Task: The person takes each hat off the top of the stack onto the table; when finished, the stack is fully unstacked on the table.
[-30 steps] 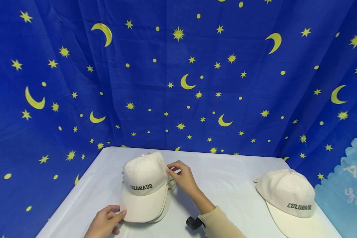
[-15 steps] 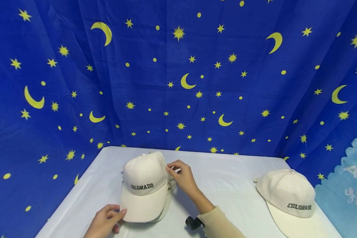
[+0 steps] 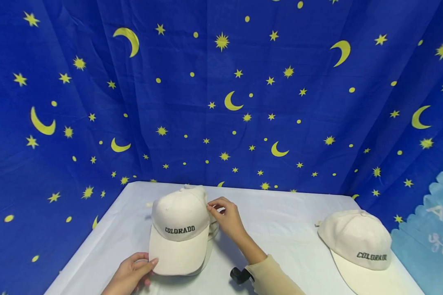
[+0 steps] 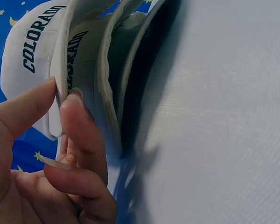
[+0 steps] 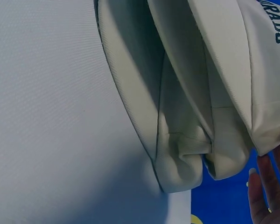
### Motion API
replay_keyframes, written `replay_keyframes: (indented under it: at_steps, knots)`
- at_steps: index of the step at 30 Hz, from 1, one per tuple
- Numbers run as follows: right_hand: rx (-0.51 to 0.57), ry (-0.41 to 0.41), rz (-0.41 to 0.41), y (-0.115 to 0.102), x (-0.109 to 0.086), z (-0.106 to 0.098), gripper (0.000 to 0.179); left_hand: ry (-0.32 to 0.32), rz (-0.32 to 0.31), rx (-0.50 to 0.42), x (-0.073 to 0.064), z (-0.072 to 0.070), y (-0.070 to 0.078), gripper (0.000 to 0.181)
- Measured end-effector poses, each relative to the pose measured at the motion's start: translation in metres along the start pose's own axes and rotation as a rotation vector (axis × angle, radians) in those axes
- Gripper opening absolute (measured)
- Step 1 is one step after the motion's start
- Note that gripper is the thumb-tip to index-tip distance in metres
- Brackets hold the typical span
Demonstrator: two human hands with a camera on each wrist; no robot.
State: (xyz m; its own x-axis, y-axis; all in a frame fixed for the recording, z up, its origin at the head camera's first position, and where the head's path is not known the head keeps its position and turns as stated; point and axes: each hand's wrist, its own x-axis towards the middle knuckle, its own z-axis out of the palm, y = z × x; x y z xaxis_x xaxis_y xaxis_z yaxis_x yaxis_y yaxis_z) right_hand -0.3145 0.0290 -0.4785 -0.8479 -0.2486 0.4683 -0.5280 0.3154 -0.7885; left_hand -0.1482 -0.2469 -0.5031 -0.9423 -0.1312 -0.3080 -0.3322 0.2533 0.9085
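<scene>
A cream baseball cap lettered COLORADO tops a stack on the left part of the table. Pinching the left edge of its brim is my left hand; the left wrist view shows the thumb above the brim and the index finger below. My right hand pinches the right side of the crown, its fingers partly cut off in the right wrist view. Beneath sit two similar caps, a middle one and a bottom one, with gaps between the brims.
Another cream COLORADO cap lies at the table's right side. White cloth covers the table. A blue star-and-moon curtain hangs behind and at the sides. Near the right sleeve is a black wrist device.
The top cap has turned slightly: its lettering has shifted right and more of its brim covers those beneath. Both hands stay nearly where they were, holding it.
</scene>
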Motion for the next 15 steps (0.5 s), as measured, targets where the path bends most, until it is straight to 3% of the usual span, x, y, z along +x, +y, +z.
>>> replay_keyframes:
  at_steps: [8, 15]
  knots:
    - [0.025, 0.006, -0.001, -0.0061, 0.0013, -0.0011, 0.009, -0.032, 0.045, -0.005, -0.0001, -0.0039, 0.0009, 0.058]
    - [0.045, 0.034, -0.026, -0.0095, 0.0033, -0.0031, 0.008, -0.019, 0.030, 0.031, -0.0009, -0.0062, 0.0086, 0.063]
